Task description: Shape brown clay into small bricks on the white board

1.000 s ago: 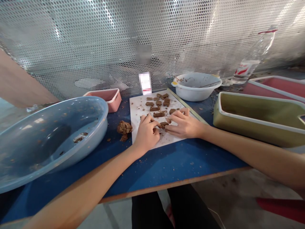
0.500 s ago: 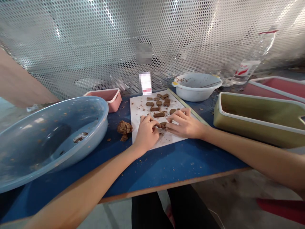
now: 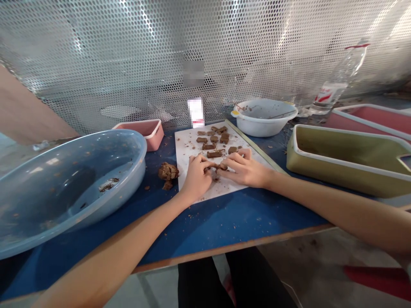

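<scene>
Between my two hands, low over the white board (image 3: 189, 147), is a small piece of brown clay (image 3: 222, 167). My left hand (image 3: 197, 176) pinches its left end with thumb and fingertips. From the other side, the bent fingers of my right hand (image 3: 246, 172) grip its right end and partly hide it. Several shaped clay pieces (image 3: 214, 154) lie in rows on the board beyond my hands, with crumbs scattered around them. Left of the board sits a rough, cracked lump of clay (image 3: 168, 171) on the blue table (image 3: 205, 231).
A big blue basin (image 3: 135, 141) stands at the left, with a small pink tray (image 3: 154, 136) behind it. A white basin (image 3: 263, 124), a tilted plastic bottle (image 3: 334, 87), an olive tray (image 3: 340, 169) and another pink tray (image 3: 369, 117) occupy the right. Perforated metal sheet (image 3: 128, 55) closes the back.
My right hand has shifted slightly left and its fingers have changed position on the clay piece. More of a clay piece beyond that hand now shows. My left hand stays almost in place.
</scene>
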{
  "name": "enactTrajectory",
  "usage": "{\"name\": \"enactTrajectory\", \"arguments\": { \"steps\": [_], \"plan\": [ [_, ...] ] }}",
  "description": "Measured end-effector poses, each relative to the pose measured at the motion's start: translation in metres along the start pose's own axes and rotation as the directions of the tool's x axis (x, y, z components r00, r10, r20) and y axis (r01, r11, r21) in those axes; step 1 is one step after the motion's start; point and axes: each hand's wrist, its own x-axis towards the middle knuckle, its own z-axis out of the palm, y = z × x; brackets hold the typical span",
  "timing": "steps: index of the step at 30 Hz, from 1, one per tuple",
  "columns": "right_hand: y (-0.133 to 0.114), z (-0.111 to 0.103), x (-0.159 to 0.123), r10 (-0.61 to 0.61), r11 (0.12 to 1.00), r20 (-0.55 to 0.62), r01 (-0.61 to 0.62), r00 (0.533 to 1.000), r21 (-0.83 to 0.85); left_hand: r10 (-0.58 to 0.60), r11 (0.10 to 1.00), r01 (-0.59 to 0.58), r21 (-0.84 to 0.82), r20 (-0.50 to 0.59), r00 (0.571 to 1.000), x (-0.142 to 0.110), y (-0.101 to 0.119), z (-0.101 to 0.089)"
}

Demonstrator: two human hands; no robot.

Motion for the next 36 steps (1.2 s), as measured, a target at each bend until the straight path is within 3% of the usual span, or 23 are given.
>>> {"name": "enactTrajectory", "arguments": {
  "steps": [8, 25, 36],
  "plan": [
    [0.0003, -0.0001, 0.0005, -0.045, 0.995, 0.003, 0.045, 0.999, -0.085, -0.014, 1.0, 0.014, -0.012, 0.016, 1.0, 0.0011, 0.0001, 0.0002],
    [0.0088, -0.0034, 0.0018, -0.115, 0.99, 0.011, 0.115, 0.993, -0.084, -0.051, 0.999, 0.051, -0.004, 0.033, 0.998, 0.0012, 0.0034, -0.0012],
    [0.005, -0.0025, 0.0014, -0.091, 0.992, 0.014, 0.092, 0.996, -0.083, -0.042, 0.999, 0.042, -0.001, 0.032, 0.999, 0.0015, 0.0018, -0.0005]
  ]
}}
